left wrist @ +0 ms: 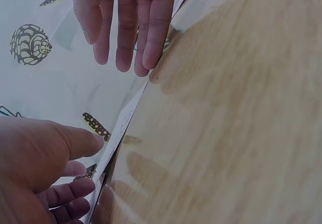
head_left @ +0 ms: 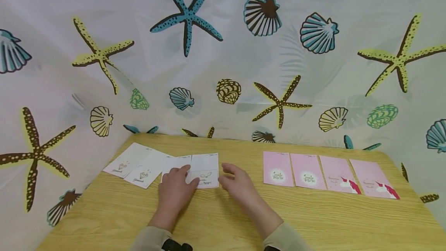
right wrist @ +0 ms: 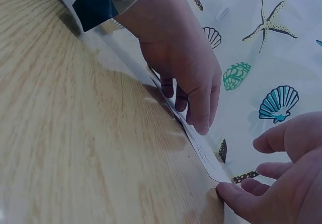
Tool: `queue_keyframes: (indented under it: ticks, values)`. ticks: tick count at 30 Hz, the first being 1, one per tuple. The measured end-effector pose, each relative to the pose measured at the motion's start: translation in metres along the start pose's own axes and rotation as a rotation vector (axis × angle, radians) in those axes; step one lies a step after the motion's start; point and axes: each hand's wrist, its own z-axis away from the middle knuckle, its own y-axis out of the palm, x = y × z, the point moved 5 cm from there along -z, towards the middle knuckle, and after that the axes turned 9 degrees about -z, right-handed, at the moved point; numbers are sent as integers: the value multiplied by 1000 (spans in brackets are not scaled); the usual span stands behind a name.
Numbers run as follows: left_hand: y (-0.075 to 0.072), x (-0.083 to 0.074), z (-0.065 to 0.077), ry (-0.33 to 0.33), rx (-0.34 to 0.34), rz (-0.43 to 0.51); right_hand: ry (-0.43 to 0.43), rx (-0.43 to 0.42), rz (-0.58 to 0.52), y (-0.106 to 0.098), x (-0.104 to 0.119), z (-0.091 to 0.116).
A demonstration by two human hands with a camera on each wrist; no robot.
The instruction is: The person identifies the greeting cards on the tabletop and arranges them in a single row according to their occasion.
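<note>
Several white cards lie in a row at the table's left. The rightmost, a white card with "heart" printed on it [head_left: 205, 167], lies between my hands. My left hand [head_left: 175, 191] rests with relaxed fingers on that card's left part and on the neighbouring white card [head_left: 174, 163]. In the right wrist view the left hand [right wrist: 181, 63] presses its fingertips on the card's edge [right wrist: 201, 151]. My right hand [head_left: 237, 183] sits at the card's right edge; its fingertips [right wrist: 226, 190] touch a corner. The left wrist view shows the right hand [left wrist: 126, 17] with straight fingers over the card [left wrist: 118, 131].
Two more white cards [head_left: 122, 162] [head_left: 146, 170] lie further left. Several pink cards [head_left: 308, 171] form a row on the right of the wooden table [head_left: 313, 220]. A curtain printed with starfish and shells [head_left: 188, 14] hangs close behind and around the table.
</note>
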Motion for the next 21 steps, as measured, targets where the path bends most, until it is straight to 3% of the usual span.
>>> queue_keyframes:
  ticks: [21]
  values:
    - [3, -2, 4, -1, -6, -18, 37, 9, -45, 7, -2, 1]
